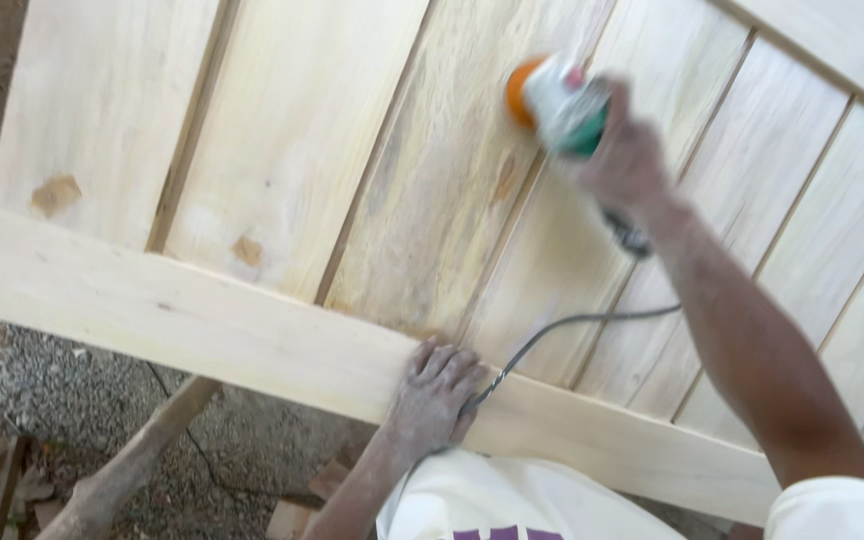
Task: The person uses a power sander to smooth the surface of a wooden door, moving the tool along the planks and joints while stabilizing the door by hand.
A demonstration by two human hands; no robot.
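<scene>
Sanding is judged partway — the sander (559, 103) is gripped by the right hand (624, 160), fingers wrapped; rough yellowish boards remain on the panel (282, 150), steadied by the left hand (434, 390), fingers spread flat.

Sander (557, 105) on panel (282, 150), upper centre, in right hand (624, 160); left hand (434, 395) on near rail (202, 325); cord (552, 335) btwn hands.

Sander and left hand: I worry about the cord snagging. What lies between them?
In the head view, between the sander and the left hand lie bare pale planks and the grey cord, which runs under the fingers.
</scene>
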